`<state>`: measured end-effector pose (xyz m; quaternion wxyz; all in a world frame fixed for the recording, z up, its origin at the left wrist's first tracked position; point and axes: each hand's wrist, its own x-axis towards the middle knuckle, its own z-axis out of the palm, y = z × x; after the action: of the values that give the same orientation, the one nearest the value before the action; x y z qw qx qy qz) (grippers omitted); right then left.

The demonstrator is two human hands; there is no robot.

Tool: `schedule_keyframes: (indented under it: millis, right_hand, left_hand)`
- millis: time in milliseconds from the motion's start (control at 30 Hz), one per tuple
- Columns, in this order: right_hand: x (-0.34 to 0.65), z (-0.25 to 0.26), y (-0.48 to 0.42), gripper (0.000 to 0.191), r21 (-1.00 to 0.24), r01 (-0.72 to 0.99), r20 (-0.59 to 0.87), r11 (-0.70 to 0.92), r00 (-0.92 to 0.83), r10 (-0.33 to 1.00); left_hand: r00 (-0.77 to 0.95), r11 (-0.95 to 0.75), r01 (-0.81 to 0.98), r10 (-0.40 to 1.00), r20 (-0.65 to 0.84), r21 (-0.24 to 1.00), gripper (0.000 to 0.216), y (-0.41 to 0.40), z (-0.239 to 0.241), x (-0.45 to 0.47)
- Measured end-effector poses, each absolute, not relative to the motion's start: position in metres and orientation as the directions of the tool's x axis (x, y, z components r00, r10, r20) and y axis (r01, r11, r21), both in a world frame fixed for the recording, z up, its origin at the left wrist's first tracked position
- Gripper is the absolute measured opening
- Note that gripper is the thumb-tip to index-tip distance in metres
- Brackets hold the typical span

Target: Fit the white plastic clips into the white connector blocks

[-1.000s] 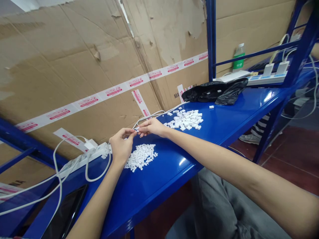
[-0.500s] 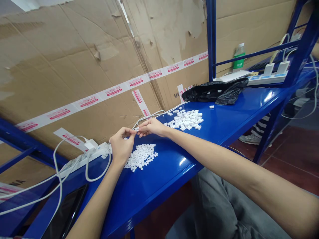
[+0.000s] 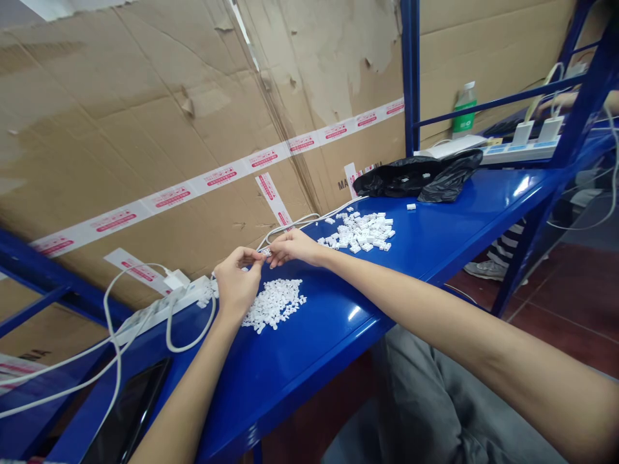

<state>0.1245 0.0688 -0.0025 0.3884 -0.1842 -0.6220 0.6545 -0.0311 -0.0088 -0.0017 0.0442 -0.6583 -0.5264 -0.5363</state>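
Above the blue table (image 3: 309, 351) my two hands meet, fingertips pinched around a small white plastic piece (image 3: 265, 252). My left hand (image 3: 236, 280) grips its left end between thumb and fingers. At the other end are the closed fingertips of my right hand (image 3: 294, 247). The fingers cover much of the piece, so its exact kind cannot be made out. Just below the hands lies a pile of tiny white plastic parts (image 3: 275, 303). Beyond my right wrist is a second pile, of larger white block-like pieces (image 3: 365, 231).
A white power strip (image 3: 159, 312) with cables runs along the left back edge, near a dark phone-like device (image 3: 128, 412). At the back right lies a black plastic bag (image 3: 411, 177). Behind stand taped cardboard (image 3: 203, 129), a blue frame post (image 3: 410, 77) and a bottle (image 3: 464, 111).
My hands stay almost in place, pinching the white piece, with only a slight shift of the fingers. At the far right edge, part of another person's arm has come into view.
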Motion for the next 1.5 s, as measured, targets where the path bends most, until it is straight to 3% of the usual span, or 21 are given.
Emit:
schedule_keyframes:
  millis: [467,1033,1267,1500]
  right_hand:
    - [0.1282,-0.0017,0.0678,0.017,-0.956,-0.292,0.209,0.029,-0.608,0.766]
    - [0.1283,-0.0006,0.066,0.019,-0.966,-0.247,0.214,0.081,-0.574,0.79]
    - [0.1274,-0.0028,0.0691,0.016,-0.961,-0.186,0.277,0.206,-0.568,0.775]
    - [0.1293,-0.0079,0.0694,0.018,-0.904,-0.066,0.379,0.423,-0.583,0.719]
  left_hand:
    - [-0.08,-0.452,0.76,0.648,0.757,0.467,0.007,-0.0107,-0.0011,-0.0286]
    - [-0.073,-0.429,0.782,0.657,0.75,0.452,0.008,-0.0131,0.0012,-0.0271]
    - [-0.092,-0.401,0.784,0.679,0.728,0.473,0.006,-0.0135,0.0014,-0.0268]
    - [0.011,-0.368,0.853,0.722,0.692,0.37,0.005,-0.0165,0.0037,-0.0225]
